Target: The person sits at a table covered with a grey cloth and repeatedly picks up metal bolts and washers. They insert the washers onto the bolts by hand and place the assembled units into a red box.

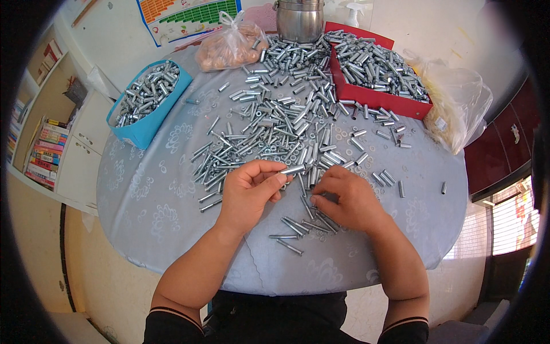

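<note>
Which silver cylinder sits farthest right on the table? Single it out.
The lone silver cylinder near the right edge of the tablecloth, away from the right hand; all others sit farther left.

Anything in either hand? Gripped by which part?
Left hand: a silver metal sleeve, pinched near its left end between thumb and fingers, right end free. Right hand: can't tell; fingertips hidden.

Free tablecloth point(154, 221) at near left, bolt heap point(258, 137) ahead
</note>
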`<move>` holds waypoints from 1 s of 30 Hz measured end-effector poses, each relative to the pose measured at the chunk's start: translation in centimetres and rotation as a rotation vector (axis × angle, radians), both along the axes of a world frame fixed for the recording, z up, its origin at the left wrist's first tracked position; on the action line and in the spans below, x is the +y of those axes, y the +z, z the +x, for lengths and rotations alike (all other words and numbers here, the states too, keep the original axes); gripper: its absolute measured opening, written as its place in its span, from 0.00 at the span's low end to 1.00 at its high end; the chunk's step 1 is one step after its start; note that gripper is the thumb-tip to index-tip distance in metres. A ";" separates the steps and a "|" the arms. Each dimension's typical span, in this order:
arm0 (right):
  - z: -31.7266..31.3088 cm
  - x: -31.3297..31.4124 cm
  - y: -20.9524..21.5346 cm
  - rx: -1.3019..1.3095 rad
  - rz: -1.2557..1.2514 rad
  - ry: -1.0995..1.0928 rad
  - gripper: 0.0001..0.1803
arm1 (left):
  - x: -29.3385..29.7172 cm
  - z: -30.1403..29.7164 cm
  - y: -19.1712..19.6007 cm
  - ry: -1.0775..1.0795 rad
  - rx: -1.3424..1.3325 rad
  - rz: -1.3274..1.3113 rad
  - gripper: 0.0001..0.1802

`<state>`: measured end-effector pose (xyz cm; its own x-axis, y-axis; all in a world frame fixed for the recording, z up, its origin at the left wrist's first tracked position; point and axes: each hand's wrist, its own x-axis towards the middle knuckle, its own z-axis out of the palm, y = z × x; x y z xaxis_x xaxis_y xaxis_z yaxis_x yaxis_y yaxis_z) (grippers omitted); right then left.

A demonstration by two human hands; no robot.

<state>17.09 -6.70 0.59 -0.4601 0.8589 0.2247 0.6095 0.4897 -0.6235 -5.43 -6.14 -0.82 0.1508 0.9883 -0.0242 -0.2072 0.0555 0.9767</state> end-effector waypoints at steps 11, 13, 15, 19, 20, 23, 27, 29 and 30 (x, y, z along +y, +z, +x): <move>-0.1 0.2 -0.6 -0.046 0.056 0.028 0.05 | 0.1 0.2 -0.1 -0.001 -0.013 -0.021 0.10; -0.2 0.2 -0.6 -0.101 0.065 0.042 0.05 | 0.1 0.1 -0.2 -0.002 0.002 -0.021 0.10; -0.3 0.2 -0.3 -0.163 0.062 0.043 0.05 | 0.1 0.2 -0.1 -0.001 -0.002 -0.031 0.10; -0.3 0.2 -0.2 -0.190 0.042 0.039 0.06 | 0.1 0.3 -0.1 -0.005 0.009 -0.027 0.10; -0.3 0.3 -0.1 -0.194 0.037 0.039 0.06 | 0.1 0.4 -0.2 -0.008 0.007 -0.026 0.10; -0.7 0.4 0.0 -0.207 -0.022 0.009 0.07 | 0.2 0.4 -0.3 -0.014 0.023 -0.029 0.10; -0.5 0.5 -0.7 -0.090 -0.039 -0.047 0.06 | 0.2 0.2 -0.3 -0.016 0.039 -0.043 0.10; -0.6 0.3 -0.3 0.168 -0.211 -0.215 0.06 | 0.2 0.2 -0.3 -0.027 0.031 -0.030 0.10; -0.6 0.3 -0.2 0.298 -0.299 -0.300 0.05 | 0.2 0.2 -0.3 -0.037 0.035 -0.019 0.11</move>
<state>16.51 -6.44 0.40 -0.1370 0.9900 0.0325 0.4706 0.0939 -0.8773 -5.19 -5.96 -1.14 0.1859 0.9814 -0.0489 -0.1704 0.0812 0.9820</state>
